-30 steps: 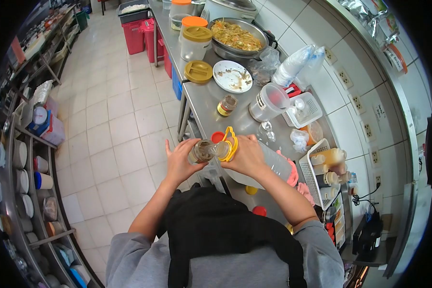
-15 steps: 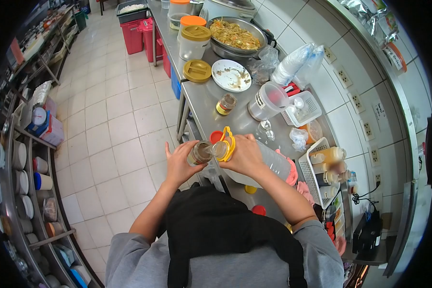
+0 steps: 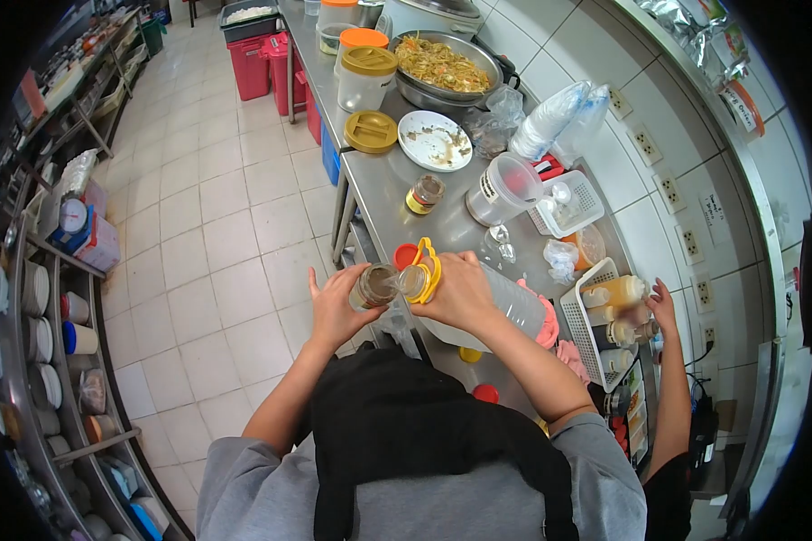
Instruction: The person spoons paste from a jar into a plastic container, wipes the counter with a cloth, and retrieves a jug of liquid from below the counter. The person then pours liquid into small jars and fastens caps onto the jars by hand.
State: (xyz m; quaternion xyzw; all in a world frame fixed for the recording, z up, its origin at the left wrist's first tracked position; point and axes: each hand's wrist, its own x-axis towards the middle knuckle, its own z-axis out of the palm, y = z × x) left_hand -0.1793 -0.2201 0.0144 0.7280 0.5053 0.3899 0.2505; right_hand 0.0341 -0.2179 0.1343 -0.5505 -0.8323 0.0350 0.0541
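Observation:
My left hand [image 3: 336,305] is wrapped around a small glass jar [image 3: 376,285] that has brownish residue inside. In my right hand [image 3: 460,293] is a large clear plastic bottle [image 3: 516,308] with a yellow carry handle [image 3: 436,267], gripped near its neck and tipped on its side. The bottle's mouth [image 3: 413,282] meets the jar's opening, with what looks like clear liquid between them. A red lid [image 3: 406,255] lies just beyond my hands on the counter's edge. Farther back stands a second small glass jar [image 3: 425,194] with a yellow label.
Along the steel counter [image 3: 383,185] are a stained white plate [image 3: 434,142], a gold lid [image 3: 371,132], a clear tub [image 3: 505,189] and a pan of noodles [image 3: 442,65]. At right, another person's hand [image 3: 663,307] is by a white basket [image 3: 579,316] of bottles. Shelves [image 3: 95,446] stand left.
Another person's arm has come in from the lower right, its hand now beside the basket of bottles. My hands, the jar and the bottle have shifted only slightly.

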